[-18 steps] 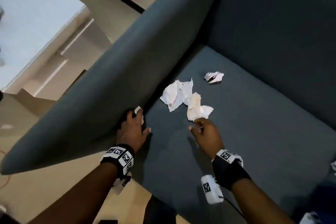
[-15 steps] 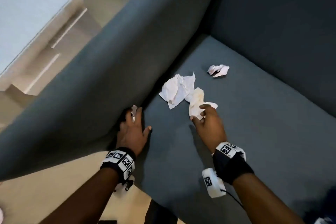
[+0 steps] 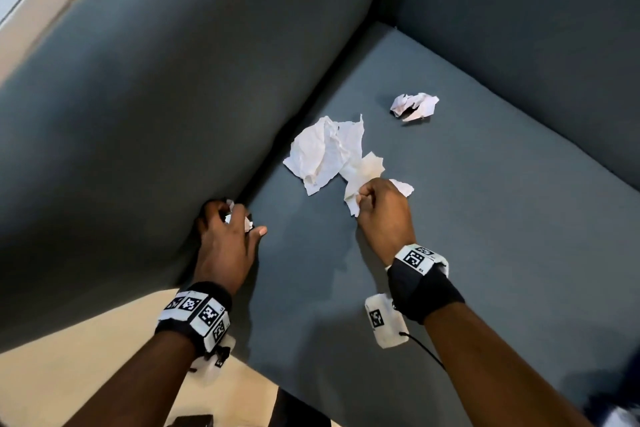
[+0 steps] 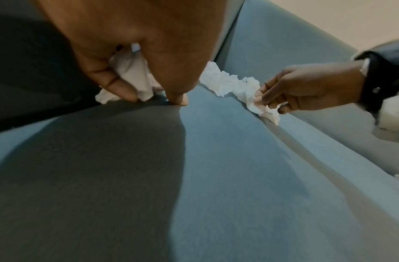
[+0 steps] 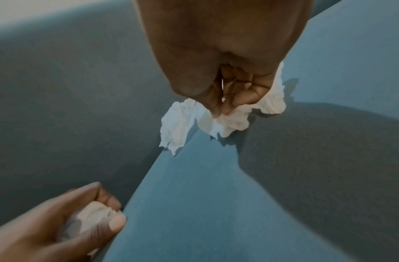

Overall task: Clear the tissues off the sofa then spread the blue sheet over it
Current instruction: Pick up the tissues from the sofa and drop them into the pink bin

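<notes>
Fingers of left hand [image 3: 227, 246] clutch a crumpled tissue [image 5: 93, 216]; right hand [image 3: 382, 215] pinches another tissue [image 3: 362, 173]

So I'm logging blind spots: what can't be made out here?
- Blue sheet: in no view, unless it is the blur cut off at the head view's lower right corner.
- Tissue in the left hand: mostly hidden by fingers.
- Left hand in right wrist view: motion-blurred.

tissues [image 3: 325, 152] on sofa seat [image 3: 467, 236], by armrest [image 3: 156, 114].
</notes>
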